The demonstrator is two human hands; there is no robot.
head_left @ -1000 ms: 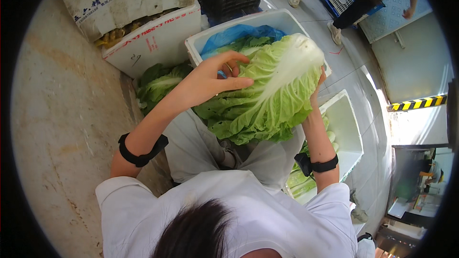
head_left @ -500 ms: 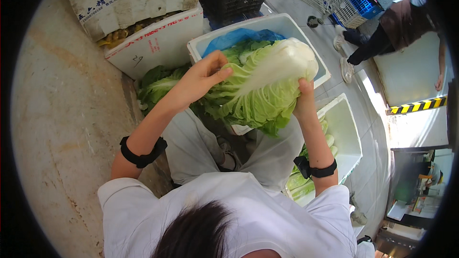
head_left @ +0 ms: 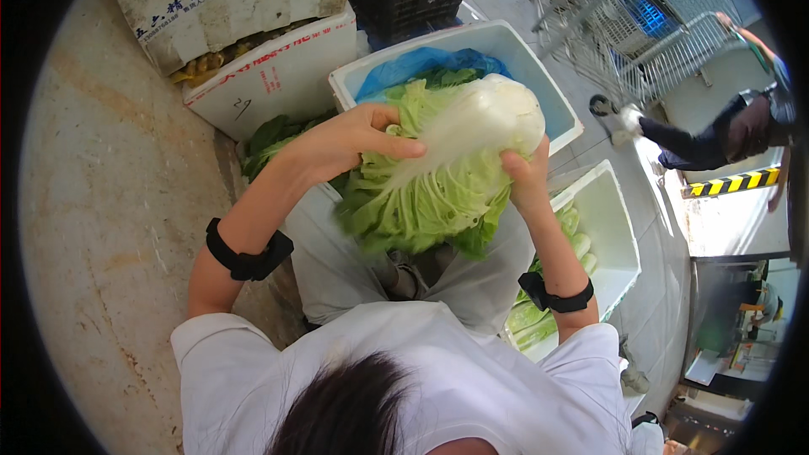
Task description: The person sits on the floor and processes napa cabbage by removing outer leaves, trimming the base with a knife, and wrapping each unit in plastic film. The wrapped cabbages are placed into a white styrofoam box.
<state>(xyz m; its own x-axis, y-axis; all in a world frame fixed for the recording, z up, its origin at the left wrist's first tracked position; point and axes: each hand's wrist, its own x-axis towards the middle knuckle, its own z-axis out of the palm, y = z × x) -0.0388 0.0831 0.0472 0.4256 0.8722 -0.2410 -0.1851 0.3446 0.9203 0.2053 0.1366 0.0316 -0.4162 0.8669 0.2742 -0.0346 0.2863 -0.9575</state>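
Between my two hands is a napa cabbage (head_left: 455,152), its white base tilted up to the far right and its green leaves hanging toward my lap. My left hand (head_left: 358,141) grips the leafy left side, thumb lying across the top. On the right, my right hand (head_left: 528,177) is closed on the edge near the white base, with its thumb on top. Behind the cabbage stands a white foam box (head_left: 552,88) lined with a blue plastic bag (head_left: 392,76). Part of that box is hidden by the cabbage.
Loose green leaves (head_left: 274,139) lie at the left, beside a white carton (head_left: 270,76). Another foam box (head_left: 619,248) at my right holds several pale green vegetables. Stacked crates (head_left: 413,0) stand at the back. A person (head_left: 733,131) pushes a metal cart (head_left: 640,50) at far right.
The cabbage has shifted slightly nearer and to the left, turning in my hands. My left hand has moved further onto its leaves. The person and the cart have moved at the far right.
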